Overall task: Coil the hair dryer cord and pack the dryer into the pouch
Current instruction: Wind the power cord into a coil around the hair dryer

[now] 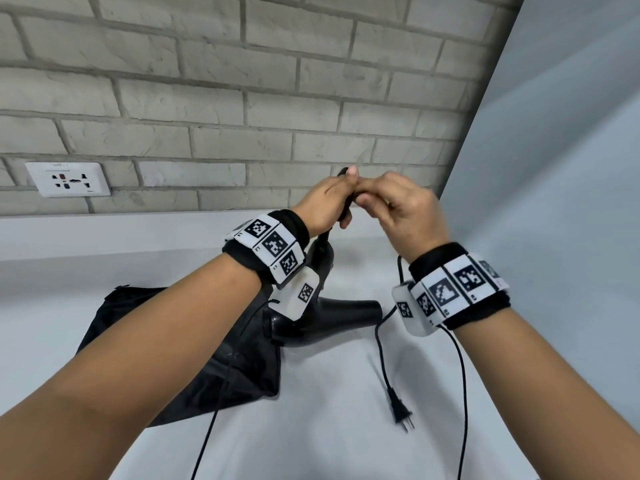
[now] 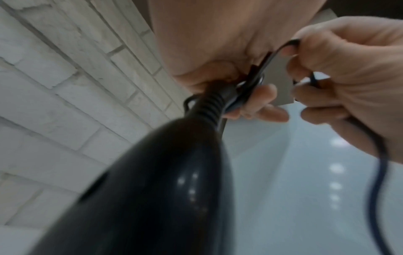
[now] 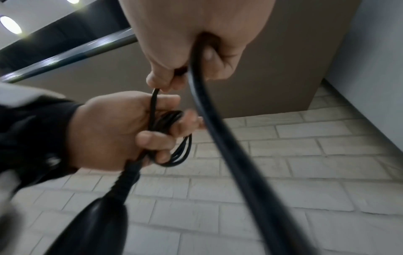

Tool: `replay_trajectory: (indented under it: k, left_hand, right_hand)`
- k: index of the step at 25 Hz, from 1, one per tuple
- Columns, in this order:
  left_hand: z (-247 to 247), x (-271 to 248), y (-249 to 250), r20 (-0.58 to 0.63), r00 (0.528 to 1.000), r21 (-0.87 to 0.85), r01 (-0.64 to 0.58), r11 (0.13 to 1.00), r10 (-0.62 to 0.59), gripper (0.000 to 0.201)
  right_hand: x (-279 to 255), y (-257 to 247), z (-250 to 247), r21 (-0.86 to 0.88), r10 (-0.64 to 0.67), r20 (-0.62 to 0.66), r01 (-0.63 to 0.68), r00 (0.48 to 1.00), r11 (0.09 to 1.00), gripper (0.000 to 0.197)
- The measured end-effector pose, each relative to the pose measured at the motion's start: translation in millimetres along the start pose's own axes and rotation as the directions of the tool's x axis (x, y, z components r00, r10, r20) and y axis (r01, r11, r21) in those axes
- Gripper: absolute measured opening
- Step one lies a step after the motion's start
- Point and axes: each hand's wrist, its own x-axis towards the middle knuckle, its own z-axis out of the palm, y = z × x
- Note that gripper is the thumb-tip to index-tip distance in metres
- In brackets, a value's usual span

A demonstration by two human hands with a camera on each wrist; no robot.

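Observation:
The black hair dryer (image 1: 325, 317) hangs by its handle below my left hand (image 1: 327, 200), its body low over the white table (image 1: 311, 427) and the black pouch (image 1: 156, 341). In the right wrist view my left hand (image 3: 113, 131) grips several loops of the cord (image 3: 179, 143) just above the ribbed strain relief (image 2: 209, 107). My right hand (image 1: 398, 202) is close beside it and pinches the cord (image 3: 154, 98) between thumb and fingers. From there the cord (image 1: 381, 344) runs down to the plug (image 1: 401, 410), which lies on the table.
A brick wall (image 1: 242, 98) with a white socket plate (image 1: 67, 179) stands just behind the hands. A pale panel (image 1: 554, 168) closes off the right side. Thin black cables (image 1: 462, 375) hang from both wrist cameras toward me.

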Motion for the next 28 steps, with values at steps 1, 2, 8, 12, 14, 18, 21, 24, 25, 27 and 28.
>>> replay_trajectory:
  k: [1,2,8,12,14,18,21,24,25,27,28]
  left_hand:
    - [2.9,-2.6,3.7,0.042,0.999,-0.016,0.003,1.0,-0.003,0.068]
    - [5.4,-3.8,7.4,0.081,0.997,-0.056,0.019,0.998,-0.014,0.074]
    - [7.3,-0.1,12.1,0.252,0.965,-0.209,0.126,0.97,-0.071,0.079]
    - [0.0,-2.8,9.4,0.316,0.944,-0.352,0.206,0.913,-0.092,0.08]
    - [-3.7,-3.7,12.5,0.326,0.94,-0.388,0.23,0.893,-0.1,0.081]
    - [-7.4,-6.9,15.1,0.31,0.946,-0.444,0.229,0.867,-0.091,0.079]
    - [-9.2,-7.6,15.2,0.278,0.955,-0.502,0.233,0.833,-0.1,0.075]
    - [-14.8,-6.8,17.7,0.195,0.975,-0.617,0.204,0.76,-0.103,0.071]
    - [-16.6,-6.3,18.5,0.171,0.979,-0.644,0.194,0.74,-0.108,0.07]
    - [-17.4,-6.4,19.3,0.14,0.983,-0.658,0.184,0.73,-0.122,0.07]
    - [-16.7,-6.7,19.3,0.127,0.983,-0.651,0.181,0.737,-0.129,0.07]
  right_hand:
    - [6.2,1.6,-2.3,0.035,0.044,-0.021,-0.043,0.999,0.998,0.022]
    - [11.2,3.2,-3.5,0.059,0.079,-0.035,-0.077,0.996,0.995,0.022]
    - [13.4,17.4,-3.3,0.155,0.119,-0.024,-0.114,0.993,0.981,0.035]
    - [3.8,26.1,0.6,0.303,0.236,0.048,-0.239,0.971,0.923,0.044]
    - [-3.1,35.1,1.4,0.346,0.337,0.065,-0.338,0.939,0.875,0.031]
    - [-17.5,33.6,2.9,0.315,0.352,0.102,-0.366,0.93,0.876,0.027]
    - [-28.7,34.4,7.1,0.266,0.365,0.18,-0.403,0.913,0.876,0.02]
    - [-46.9,42.5,10.9,0.062,0.411,0.459,-0.49,0.788,0.87,0.011]
    - [-54.4,46.1,12.7,0.008,0.43,0.542,-0.517,0.722,0.856,0.01]
    - [-66.2,50.1,14.7,-0.055,0.459,0.655,-0.569,0.6,0.821,0.011]
    - [-67.7,49.8,15.1,-0.088,0.474,0.693,-0.589,0.543,0.803,0.013]
